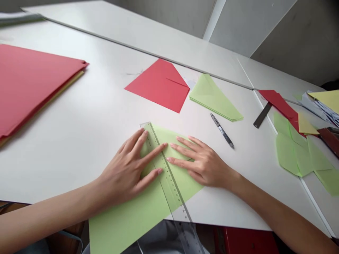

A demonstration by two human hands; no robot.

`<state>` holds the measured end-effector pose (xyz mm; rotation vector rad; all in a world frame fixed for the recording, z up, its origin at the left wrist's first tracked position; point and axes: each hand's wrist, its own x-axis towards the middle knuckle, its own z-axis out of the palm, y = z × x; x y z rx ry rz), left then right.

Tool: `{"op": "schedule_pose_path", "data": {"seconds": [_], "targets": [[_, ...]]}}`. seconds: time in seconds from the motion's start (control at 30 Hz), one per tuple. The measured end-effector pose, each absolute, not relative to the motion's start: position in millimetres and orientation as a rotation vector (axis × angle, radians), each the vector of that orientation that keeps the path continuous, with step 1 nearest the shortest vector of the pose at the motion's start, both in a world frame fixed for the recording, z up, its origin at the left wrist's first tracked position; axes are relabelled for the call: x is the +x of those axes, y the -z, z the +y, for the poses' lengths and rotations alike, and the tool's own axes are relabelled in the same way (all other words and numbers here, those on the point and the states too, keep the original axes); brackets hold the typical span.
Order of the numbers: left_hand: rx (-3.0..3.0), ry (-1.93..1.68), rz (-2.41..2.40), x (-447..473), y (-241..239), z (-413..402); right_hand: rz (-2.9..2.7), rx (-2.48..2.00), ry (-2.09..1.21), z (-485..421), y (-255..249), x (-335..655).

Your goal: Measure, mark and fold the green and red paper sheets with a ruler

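Note:
A sheet of light green paper lies at the table's front edge and partly hangs over it. Across it runs a clear plastic ruler, slanting from upper left to lower right and reaching past the edge. My left hand presses on the ruler and paper, its fingers spread along the ruler's upper part. On the paper just right of the ruler, my right hand rests flat with fingers apart, holding nothing. A black pen lies on the table beyond my right hand.
Beyond my hands lie a red paper piece and folded green pieces. A red paper stack is at left. At right are a dark ruler, green cutouts and a brown object.

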<state>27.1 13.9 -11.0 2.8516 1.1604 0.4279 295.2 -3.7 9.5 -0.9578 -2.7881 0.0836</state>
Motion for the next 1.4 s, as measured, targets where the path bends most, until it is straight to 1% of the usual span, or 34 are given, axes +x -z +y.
{"op": "schedule_pose_path", "data": {"seconds": [0.1, 0.23, 0.3, 0.47, 0.57, 0.63, 1.0, 1.4], "targets": [[2.874, -0.43, 1.178, 24, 14, 11, -2.749, -1.096, -0.146, -9, -19, 283], [2.886, -0.458, 1.192, 23, 17, 9, -2.704, -1.373, -0.117, -1, -23, 257], [2.883, -0.471, 1.192, 23, 17, 8, -2.73, -1.438, -0.112, 10, -22, 246], [2.832, -0.469, 1.162, 23, 14, 7, -2.814, -1.375, -0.284, 38, -24, 232], [2.827, -0.489, 1.155, 23, 15, 6, -2.773, -1.354, -0.458, 49, -29, 232], [2.825, -0.504, 1.156, 23, 15, 6, -2.728, -1.361, -0.505, 54, -29, 232], [2.82, -0.489, 1.161, 22, 18, 7, -2.691, -1.274, -0.44, 60, -8, 239], [2.809, -0.54, 1.153, 24, 18, 8, -2.702, -1.358, -0.129, 44, -7, 233]]}}
